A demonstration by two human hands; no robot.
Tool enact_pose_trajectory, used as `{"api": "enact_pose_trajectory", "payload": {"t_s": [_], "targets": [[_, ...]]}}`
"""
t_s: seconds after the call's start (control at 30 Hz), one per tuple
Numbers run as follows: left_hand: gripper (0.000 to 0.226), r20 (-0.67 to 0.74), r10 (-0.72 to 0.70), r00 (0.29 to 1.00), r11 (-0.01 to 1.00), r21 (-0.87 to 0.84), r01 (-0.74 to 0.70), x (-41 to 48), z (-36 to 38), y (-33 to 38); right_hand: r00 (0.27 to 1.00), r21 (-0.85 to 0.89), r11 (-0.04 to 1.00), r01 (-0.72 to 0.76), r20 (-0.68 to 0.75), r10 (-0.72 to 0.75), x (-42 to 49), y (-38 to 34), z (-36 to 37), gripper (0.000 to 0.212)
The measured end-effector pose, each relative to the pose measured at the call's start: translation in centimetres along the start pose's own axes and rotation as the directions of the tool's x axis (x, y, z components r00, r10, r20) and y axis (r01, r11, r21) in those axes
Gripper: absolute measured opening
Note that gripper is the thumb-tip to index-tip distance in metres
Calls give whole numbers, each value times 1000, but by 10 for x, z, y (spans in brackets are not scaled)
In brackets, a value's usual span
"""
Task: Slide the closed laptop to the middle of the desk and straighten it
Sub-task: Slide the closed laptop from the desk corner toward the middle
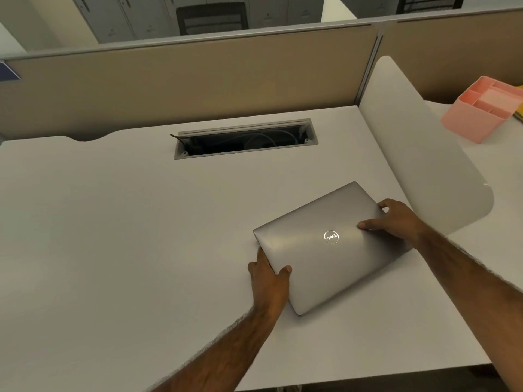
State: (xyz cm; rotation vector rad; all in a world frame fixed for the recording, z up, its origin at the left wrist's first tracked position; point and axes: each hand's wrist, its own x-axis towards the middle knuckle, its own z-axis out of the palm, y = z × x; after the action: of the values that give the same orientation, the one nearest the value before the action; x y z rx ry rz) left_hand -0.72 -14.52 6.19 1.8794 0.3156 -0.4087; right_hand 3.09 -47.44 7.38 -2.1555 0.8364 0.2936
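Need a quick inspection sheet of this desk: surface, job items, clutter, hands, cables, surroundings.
Surface: white desk, mostly bare.
Job's things: closed silver laptop, lying flat, skewed, right of the middle.
Clutter: nothing seen on this desk; pink organizer on the neighbouring desk.
Hands: left hand grips the laptop's left edge; right hand holds its far right corner.
Cables: white cable coiled inside the open cable tray.
Surroundings: tan partition behind, white side divider at right.

The laptop (328, 247) is silver, closed and flat, lying skewed on the desk (113, 222), right of its middle, near the right edge.
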Motion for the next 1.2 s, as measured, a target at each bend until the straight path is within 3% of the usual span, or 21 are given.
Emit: {"api": "enact_pose_trajectory", "payload": {"t_s": [0.7, 1.2], "targets": [[60, -153, 12, 988, 1000, 30, -8, 103, -206, -13, 989, -80, 986, 146, -11, -147, -25, -190, 149, 69], [65, -198, 19, 980, 989, 148, 10, 172, -296, -38, 993, -80, 990, 114, -14, -116, -30, -249, 239, 78]]}}
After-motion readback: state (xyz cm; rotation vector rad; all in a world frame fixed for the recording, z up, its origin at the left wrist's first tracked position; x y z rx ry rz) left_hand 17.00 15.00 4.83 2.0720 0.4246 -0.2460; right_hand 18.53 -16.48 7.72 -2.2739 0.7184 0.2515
